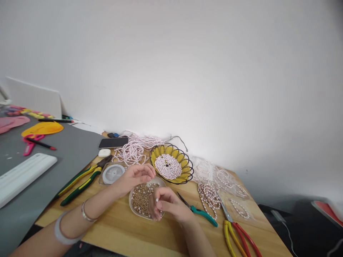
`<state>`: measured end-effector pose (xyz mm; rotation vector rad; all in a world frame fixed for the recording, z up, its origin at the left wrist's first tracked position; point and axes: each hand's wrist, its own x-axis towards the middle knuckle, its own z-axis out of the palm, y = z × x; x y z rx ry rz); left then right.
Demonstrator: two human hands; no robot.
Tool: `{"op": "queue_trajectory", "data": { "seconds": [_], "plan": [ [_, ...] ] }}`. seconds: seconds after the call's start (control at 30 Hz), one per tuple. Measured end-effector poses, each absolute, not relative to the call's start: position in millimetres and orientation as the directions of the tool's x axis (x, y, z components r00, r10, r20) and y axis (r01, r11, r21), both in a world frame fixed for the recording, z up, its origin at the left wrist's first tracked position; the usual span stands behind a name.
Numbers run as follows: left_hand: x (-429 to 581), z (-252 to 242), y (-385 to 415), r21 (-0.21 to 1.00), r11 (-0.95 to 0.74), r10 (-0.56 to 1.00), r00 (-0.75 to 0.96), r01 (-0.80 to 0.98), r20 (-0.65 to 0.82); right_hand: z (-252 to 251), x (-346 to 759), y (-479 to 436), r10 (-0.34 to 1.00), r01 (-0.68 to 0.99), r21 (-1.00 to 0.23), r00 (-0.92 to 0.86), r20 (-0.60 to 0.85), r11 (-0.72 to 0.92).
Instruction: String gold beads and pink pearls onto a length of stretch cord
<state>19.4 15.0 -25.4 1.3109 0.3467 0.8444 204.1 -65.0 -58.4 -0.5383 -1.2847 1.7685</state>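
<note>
My left hand hovers over the far side of a white dish, fingers curled and thumb drawn close to them; anything fine between the tips is too small to make out. Lower and to the right, my right hand is closed in a pinch, with a small pearly bead at the thumb and fingertip. Its other fingers hang blurred over the dish's near right edge. Inside the dish lie many gold beads mixed with some pale ones. Behind it stands a yellow basket with black wire loops, holding pale pink beads.
Green-yellow pliers, a white spool, an earbud case and a phone lie left. Pink bead strands are behind. Rightward are teal-handled pliers, bead strings and red-yellow-handled pliers. A wall rises behind.
</note>
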Motion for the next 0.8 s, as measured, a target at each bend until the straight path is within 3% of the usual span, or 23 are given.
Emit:
{"op": "queue_trajectory", "data": {
  "seconds": [0.8],
  "plan": [
    [19.8,-27.4,15.8,0.939,-0.020,0.703,0.662,-0.344,0.258,-57.1,204.2,-66.3,0.832,-0.355,-0.929,-0.544,0.112,-0.107]
  ]
}}
